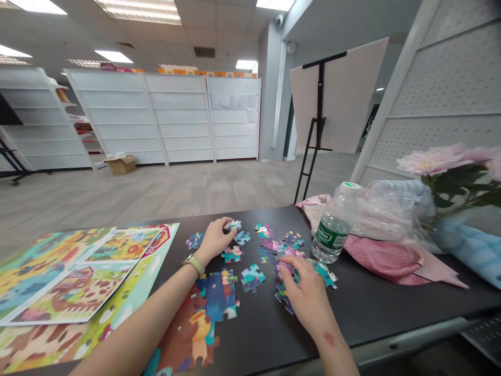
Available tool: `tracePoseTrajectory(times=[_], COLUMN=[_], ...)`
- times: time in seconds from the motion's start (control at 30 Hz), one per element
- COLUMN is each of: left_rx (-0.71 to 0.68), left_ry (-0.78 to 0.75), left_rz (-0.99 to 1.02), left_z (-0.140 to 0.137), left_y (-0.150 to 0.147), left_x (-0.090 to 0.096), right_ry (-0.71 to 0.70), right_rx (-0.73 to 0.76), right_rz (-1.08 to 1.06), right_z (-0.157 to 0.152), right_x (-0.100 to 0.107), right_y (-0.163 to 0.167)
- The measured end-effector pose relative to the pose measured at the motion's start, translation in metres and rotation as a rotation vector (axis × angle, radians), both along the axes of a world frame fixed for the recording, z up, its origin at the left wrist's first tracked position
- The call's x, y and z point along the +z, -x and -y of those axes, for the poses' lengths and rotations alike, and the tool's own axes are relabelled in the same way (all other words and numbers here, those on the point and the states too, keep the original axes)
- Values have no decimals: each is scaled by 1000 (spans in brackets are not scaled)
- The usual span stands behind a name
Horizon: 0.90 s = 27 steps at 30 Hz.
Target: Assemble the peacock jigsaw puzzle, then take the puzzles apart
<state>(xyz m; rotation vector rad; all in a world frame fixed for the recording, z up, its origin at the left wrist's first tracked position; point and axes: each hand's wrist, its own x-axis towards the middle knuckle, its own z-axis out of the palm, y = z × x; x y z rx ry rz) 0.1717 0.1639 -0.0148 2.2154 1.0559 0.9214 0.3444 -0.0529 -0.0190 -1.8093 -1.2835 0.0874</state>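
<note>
At the far side of the table, my left hand (216, 241) has its thumb and fingers around a small light-coloured jigsaw puzzle piece (235, 225). Teal pieces (242, 238) and a pinkish piece (232, 254) lie close to it. My right hand (307, 290) is over the right-hand pieces, thumb and fingers apart; a purple piece (282, 269) and a dark blue piece (283, 297) show beside it, partly covered. Under my left forearm lies a joined puzzle section (217, 297) with an animal figure, partly hidden. A loose teal piece (252, 277) rests between my hands.
Printed picture sheets (129, 308) cover the table's left side. A water bottle (332, 235) stands at the right, beside pink cloth (387, 261), clear plastic wrapping (395, 214) and flowers (438, 159). Beyond the table are an easel (319, 104) and white shelving (180, 120).
</note>
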Motion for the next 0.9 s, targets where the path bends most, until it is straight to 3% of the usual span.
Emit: tracePoseTrajectory(times=[0.3,0.47,0.7,0.9], left_rx=[-150,-228,-177,-109], left_ry=[341,422,333,132], left_rz=[319,398,358,152], left_z=[-4,0,-3,-4], left_y=[12,18,22,25], left_x=[1,3,6,2], right_ry=[15,13,26,50], right_rx=[8,4,4,6], right_rz=[-4,-18,-11,-3], right_z=[2,1,2,1], right_x=[2,3,4,3], right_y=[1,-1,-1,-1])
